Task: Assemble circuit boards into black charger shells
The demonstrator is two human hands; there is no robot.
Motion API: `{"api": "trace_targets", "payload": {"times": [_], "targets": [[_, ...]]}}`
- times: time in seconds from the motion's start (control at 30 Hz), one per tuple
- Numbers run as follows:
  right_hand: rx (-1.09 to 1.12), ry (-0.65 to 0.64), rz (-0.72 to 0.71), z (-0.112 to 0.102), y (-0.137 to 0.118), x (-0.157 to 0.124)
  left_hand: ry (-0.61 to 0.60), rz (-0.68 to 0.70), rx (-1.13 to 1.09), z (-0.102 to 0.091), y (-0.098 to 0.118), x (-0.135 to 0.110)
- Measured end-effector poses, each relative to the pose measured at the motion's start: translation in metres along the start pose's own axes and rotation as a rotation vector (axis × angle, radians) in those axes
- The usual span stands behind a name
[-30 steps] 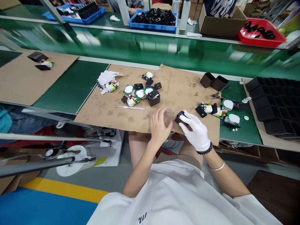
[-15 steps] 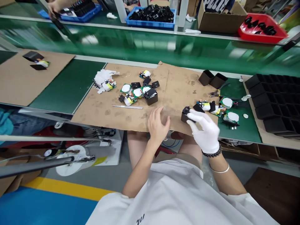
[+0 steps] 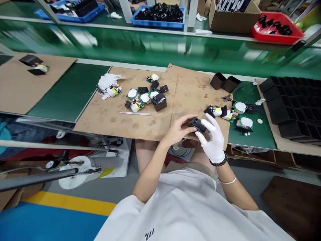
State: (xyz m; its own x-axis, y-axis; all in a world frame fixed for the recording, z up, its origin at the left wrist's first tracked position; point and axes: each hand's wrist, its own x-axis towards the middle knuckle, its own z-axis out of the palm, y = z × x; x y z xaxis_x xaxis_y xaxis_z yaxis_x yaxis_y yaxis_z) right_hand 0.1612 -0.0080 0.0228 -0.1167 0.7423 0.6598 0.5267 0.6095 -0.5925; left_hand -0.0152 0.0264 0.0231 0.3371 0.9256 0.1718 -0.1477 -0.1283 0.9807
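A small black plastic case [image 3: 198, 124], with a slotted or recessed upper face, is held just above the front edge of the brown cardboard sheet [image 3: 130, 129]. My left hand [image 3: 179, 130], bare, pinches its left end between thumb and fingers. On its right end are the thumb and a fingertip of my right hand [image 3: 213, 140], in a white glove, with the other fingers stretched out. To the right lie circuit boards with white and yellow parts [image 3: 229, 114]. Left of my hands, another black case [image 3: 159, 102] stands with something in its opening, beside more boards [image 3: 144, 98].
Metal tweezers [image 3: 134, 113] lie on the cardboard. Two empty black cases [image 3: 217, 81] and pliers [image 3: 227, 97] are at the back right. Rows of black cases [image 3: 288, 110] fill the far right. Beyond the green conveyor belt [image 3: 155, 50] stand blue trays [image 3: 157, 23] and a red tray [image 3: 278, 36].
My left hand has moved right and taken hold of the black case. My right hand has brought the case slightly left, and the case now lies tilted over.
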Motion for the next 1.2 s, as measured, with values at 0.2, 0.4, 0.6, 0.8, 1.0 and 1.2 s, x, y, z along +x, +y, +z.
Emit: {"api": "trace_targets", "payload": {"times": [0.2, 0.4, 0.6, 0.8, 1.0, 1.2], "targets": [[0.139, -0.049, 0.185, -0.001, 0.001, -0.006, 0.039, -0.025, -0.084, -0.003, -0.001, 0.000], [-0.075, -0.071, 0.078, -0.019, -0.013, 0.014, 0.076, -0.010, -0.052, -0.001, -0.001, -0.001], [-0.277, -0.298, -0.154, -0.035, -0.015, 0.039, 0.089, 0.074, 0.038, 0.002, 0.001, -0.001], [-0.517, -0.492, -0.326, -0.045, -0.021, 0.051, 0.111, 0.220, 0.300, 0.003, 0.002, -0.006], [-0.483, -0.517, -0.280, -0.041, -0.010, 0.042, 0.159, 0.480, 1.006, 0.001, 0.002, -0.021], [-0.197, -0.485, -0.202, -0.027, 0.016, 0.030, 0.242, 0.594, 1.013, 0.001, -0.008, -0.021]]}}
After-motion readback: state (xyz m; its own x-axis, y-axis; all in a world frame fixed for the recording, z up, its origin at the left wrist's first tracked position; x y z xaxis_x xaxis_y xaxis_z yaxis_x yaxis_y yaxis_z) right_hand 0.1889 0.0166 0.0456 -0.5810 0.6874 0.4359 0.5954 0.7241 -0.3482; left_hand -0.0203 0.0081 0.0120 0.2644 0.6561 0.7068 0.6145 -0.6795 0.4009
